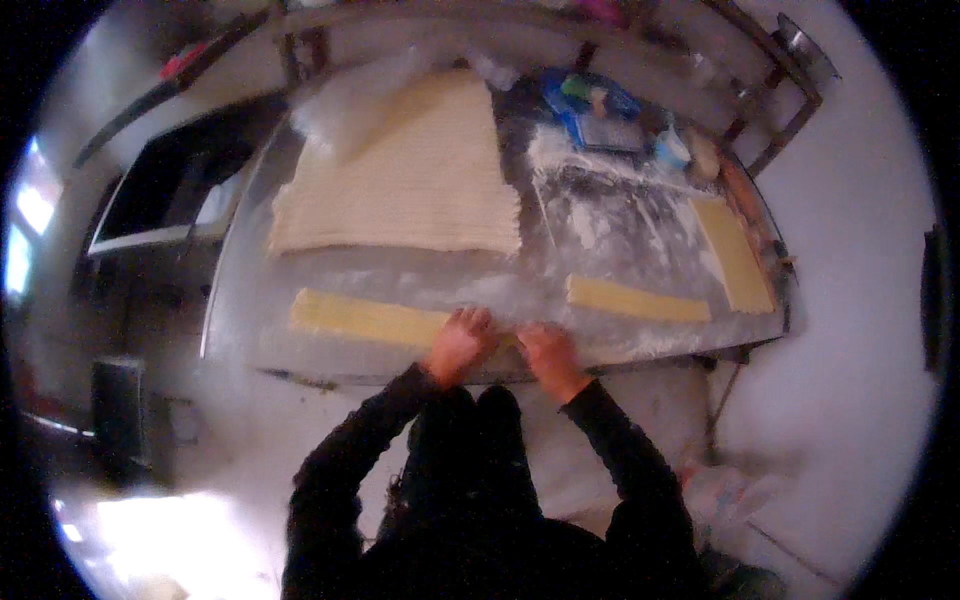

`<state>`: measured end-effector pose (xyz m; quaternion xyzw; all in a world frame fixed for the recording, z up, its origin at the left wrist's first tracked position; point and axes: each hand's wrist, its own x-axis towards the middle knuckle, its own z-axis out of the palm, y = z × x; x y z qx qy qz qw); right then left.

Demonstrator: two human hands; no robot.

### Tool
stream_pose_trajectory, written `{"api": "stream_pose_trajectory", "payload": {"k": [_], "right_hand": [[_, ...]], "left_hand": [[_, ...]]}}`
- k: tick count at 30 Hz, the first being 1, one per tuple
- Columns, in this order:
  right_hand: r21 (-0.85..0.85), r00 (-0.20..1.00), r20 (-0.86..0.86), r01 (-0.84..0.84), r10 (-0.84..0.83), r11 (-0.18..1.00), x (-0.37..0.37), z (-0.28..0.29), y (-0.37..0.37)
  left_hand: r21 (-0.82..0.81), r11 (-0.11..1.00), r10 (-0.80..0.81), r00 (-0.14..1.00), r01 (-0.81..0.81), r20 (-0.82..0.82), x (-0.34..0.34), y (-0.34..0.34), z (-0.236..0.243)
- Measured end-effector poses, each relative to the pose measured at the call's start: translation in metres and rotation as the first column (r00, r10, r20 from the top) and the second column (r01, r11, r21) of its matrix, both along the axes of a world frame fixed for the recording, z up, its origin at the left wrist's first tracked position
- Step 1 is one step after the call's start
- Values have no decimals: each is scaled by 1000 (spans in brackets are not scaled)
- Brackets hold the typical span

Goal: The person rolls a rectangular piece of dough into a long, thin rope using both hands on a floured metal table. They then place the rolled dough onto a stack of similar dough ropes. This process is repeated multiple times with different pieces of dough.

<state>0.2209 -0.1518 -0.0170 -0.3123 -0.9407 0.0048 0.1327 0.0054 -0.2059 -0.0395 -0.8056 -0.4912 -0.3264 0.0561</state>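
Observation:
My left hand (462,345) is at the near edge of the floured table, at the right end of a long yellow dough strip (365,317). Close to its right is my right hand (547,358). Both hands have curled fingers, and a small yellowish piece of dough (507,340) shows between the fingertips. The fingers hide most of that piece. To the right of my hands lies a second, shorter yellow dough strip (638,299), flat on the flour. Farther off, a large pale sheet of thin rolled strands (400,190) covers the left part of the table.
Crumpled clear plastic (345,110) rests over the sheet's far left corner. A broad yellow dough slab (735,255) lies along the table's right side. At the back right are a blue package (590,105) and a light blue cup (672,148). Flour streaks the tabletop (600,225).

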Motion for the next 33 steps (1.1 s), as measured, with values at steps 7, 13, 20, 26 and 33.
{"api": "stream_pose_trajectory", "payload": {"k": [7, 13, 20, 26, 33], "right_hand": [[137, 998, 28, 57, -61, 989, 12, 2, -12], [85, 997, -3, 74, -74, 994, -13, -20, -30], [-57, 978, 110, 186, -179, 981, -46, 2, -54], [98, 995, -40, 99, -95, 990, -18, -35, -28], [-21, 984, -171, 48, -50, 999, -94, -25, -59]], "left_hand": [[-88, 995, 34, 998, -39, -56, 2, 1, -6], [50, 999, -12, 998, 15, -59, -3, -4, -6], [-38, 999, -33, 988, 27, -150, -29, -17, -13], [-224, 974, -26, 999, 33, 38, -63, -30, 21], [-65, 998, -10, 995, 4, -102, -85, -38, 1]]}}
